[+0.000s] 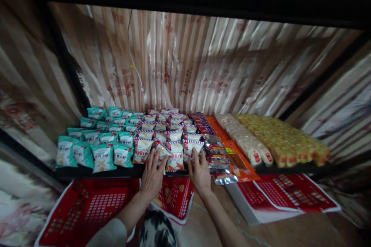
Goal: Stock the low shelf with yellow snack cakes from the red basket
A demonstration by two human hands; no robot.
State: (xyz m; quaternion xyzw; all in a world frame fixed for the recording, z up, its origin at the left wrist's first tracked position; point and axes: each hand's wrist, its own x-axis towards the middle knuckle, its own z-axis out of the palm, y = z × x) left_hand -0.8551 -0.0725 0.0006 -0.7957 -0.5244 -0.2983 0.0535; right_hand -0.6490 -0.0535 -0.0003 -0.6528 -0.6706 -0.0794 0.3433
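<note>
My left hand (153,175) rests with fingers spread against a tilted white snack bag (161,151) in the front row of the shelf. My right hand (199,172) has its fingers apart and touches the front of another white snack bag (192,146) with a red and blue striped top. Between the two hands stands a similar white snack bag (174,156). Rows of these bags run back behind them. To the left are rows of teal and white snack bags (103,158). Right of my right hand lie dark and silvery packets (216,150).
Orange packets (232,150), long clear-wrapped packs (243,141) and yellowish packs (281,139) fill the shelf's right side. Red baskets (110,200) sit below, with another red basket (290,191) at right. A striped curtain (179,58) hangs behind, with a white cable (136,69).
</note>
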